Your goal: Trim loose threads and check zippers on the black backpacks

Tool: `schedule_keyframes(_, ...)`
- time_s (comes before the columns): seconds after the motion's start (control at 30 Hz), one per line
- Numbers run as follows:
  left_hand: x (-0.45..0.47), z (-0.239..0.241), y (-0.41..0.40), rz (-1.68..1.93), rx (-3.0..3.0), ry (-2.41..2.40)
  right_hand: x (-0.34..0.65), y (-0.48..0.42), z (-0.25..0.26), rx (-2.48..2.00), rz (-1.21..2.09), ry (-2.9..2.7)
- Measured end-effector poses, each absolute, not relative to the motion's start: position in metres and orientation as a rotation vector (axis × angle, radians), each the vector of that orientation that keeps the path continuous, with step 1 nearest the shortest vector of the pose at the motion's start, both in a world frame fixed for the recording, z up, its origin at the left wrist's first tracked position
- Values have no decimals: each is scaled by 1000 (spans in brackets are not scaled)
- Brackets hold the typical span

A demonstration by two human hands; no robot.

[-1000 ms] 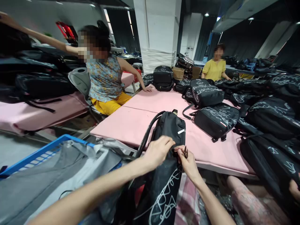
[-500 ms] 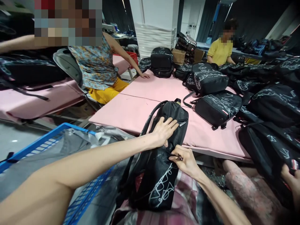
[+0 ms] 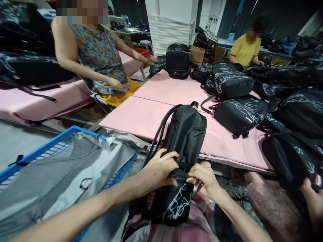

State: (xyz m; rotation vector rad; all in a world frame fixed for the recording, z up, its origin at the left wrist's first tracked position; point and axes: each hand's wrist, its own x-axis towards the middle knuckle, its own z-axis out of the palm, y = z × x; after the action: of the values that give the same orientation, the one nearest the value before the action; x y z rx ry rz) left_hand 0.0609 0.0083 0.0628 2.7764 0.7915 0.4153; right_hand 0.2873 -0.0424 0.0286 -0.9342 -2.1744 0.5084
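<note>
A black backpack (image 3: 185,134) with white line drawings stands on my lap, its top leaning on the edge of the pink table (image 3: 153,117). My left hand (image 3: 157,169) grips a fold of the backpack's fabric at its middle, fingers closed. My right hand (image 3: 205,178) pinches the same fold from the right, and a small dark tool or zipper pull shows between its fingers. Both hands nearly touch each other.
A blue crate (image 3: 54,148) lined with grey plastic stands at my left. Many black backpacks (image 3: 239,112) lie across the table's right side. A seated person in a patterned top (image 3: 98,53) is at the left, another in yellow (image 3: 244,50) at the back. Someone's hand (image 3: 311,198) shows at the right.
My left hand slid down from the backpack's upper pocket to its middle and closed on the fabric beside my right hand. The seated person at the left lowered an arm to the lap.
</note>
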Motion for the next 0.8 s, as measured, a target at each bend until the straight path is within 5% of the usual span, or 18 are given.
schedule_keyframes(0.4, 25, 19, -28, 964, 2908, 882, 265, -53, 27, -858, 194, -2642)
schedule_keyframes(0.8, 23, 21, -26, 1026, 2874, 928, 257, -57, 24, -889, 112, -2589)
